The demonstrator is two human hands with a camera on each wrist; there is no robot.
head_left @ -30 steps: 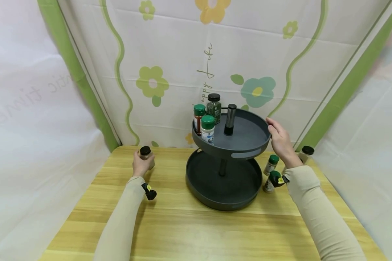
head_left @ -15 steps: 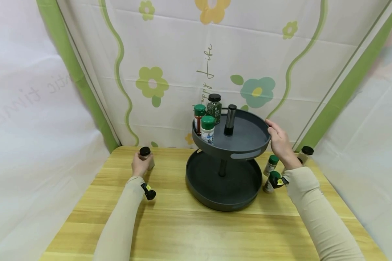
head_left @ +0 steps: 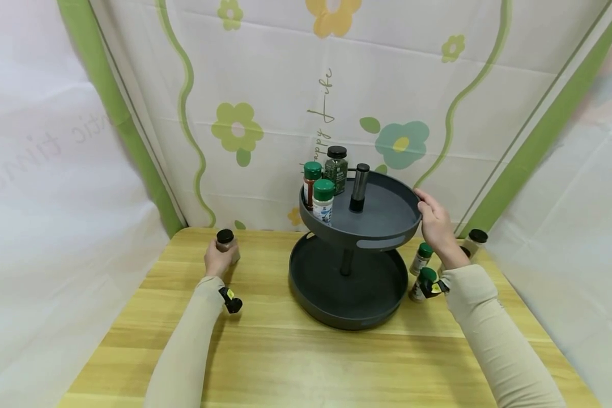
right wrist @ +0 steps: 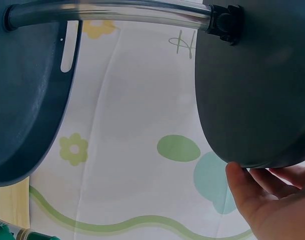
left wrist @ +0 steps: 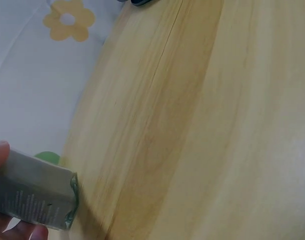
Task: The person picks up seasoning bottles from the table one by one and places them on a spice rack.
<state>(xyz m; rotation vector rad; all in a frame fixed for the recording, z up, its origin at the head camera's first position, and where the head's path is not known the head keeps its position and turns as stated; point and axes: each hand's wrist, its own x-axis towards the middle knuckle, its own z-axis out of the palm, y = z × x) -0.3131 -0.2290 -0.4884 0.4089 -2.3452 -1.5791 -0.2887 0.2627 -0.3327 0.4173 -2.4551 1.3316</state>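
My left hand (head_left: 218, 261) grips a spice jar (head_left: 225, 237) with a black lid, which stands near the back left of the table. In the left wrist view, fingers and thumb lie around the clear, square-sided jar (left wrist: 35, 192). A dark grey two-tier turntable (head_left: 348, 326) stands at the centre. My right hand (head_left: 437, 226) holds the right rim of its upper tier; the right wrist view shows the fingertips against the upper tray (right wrist: 262, 100) from below. On that tier's left sit two green-capped spice jars (head_left: 323, 207) and a black-capped jar of green herbs (head_left: 336, 173).
Right of the turntable, green-capped jars (head_left: 422, 258) and a black-capped jar (head_left: 475, 241) stand on the wooden table (head_left: 306, 368), partly behind my right arm. A patterned curtain (head_left: 280, 85) hangs along the back edge, with white sheets at both sides.
The upper tier has turned very slightly: the herb jar shifts right and the front jar left. My right hand stays at the rim. My left hand and its jar barely move.
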